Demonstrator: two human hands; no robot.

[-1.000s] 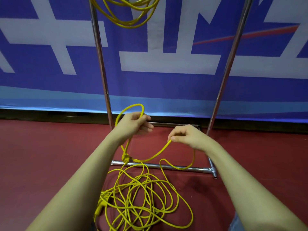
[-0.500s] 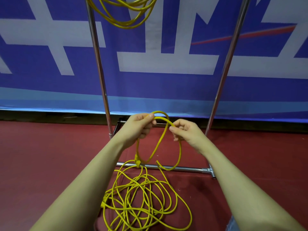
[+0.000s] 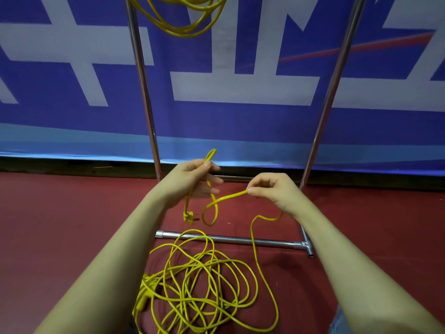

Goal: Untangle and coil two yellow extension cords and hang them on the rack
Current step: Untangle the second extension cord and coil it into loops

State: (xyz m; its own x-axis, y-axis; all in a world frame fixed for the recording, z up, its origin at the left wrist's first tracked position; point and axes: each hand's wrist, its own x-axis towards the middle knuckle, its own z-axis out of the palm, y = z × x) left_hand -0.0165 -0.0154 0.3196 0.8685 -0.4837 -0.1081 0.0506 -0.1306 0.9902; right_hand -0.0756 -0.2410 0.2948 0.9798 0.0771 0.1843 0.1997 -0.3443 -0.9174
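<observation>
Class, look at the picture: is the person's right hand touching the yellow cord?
Touching. The head view shows the right hand pinching the yellow cord between thumb and fingers, with no gap; the cord runs from there toward the left hand.

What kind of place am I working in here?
Probably an indoor hall or event or sports space: a dark red floor like sports flooring, a big blue and white printed banner along the wall, and a bare metal rack standing before it.
</observation>
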